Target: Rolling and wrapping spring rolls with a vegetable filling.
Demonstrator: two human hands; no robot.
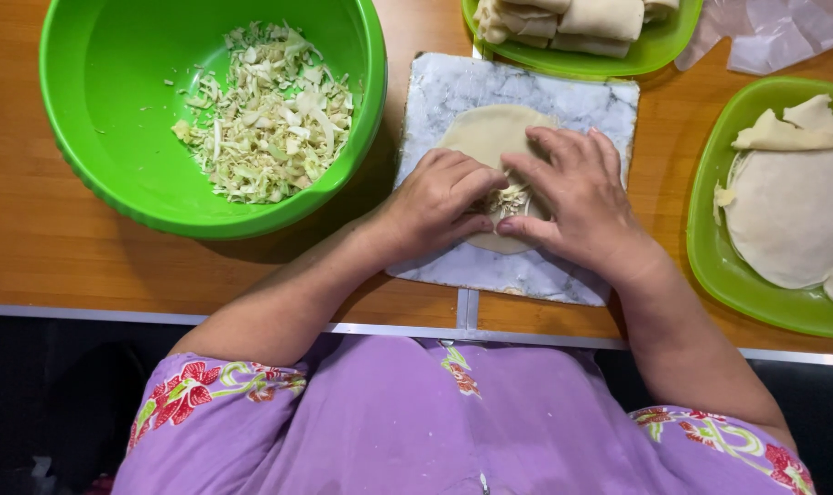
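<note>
— What did the head view show of your hands?

— My left hand (439,197) and right hand (572,197) lay on a round wrapper (485,133) on the marble slab (453,87). Both grips were pinched together on its near edge, folded over a heap of shredded cabbage (510,197).

— How would that fold go well?

— I judged: keep the filling tucked in, press evenly, don't tear the dough. The green bowl (95,101) of cabbage stood left on the table (31,238); spare wrappers (792,211) waited right.

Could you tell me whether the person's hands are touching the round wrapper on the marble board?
Touching: the head view shows the left hand and right hand pressing on the wrapper.
</note>
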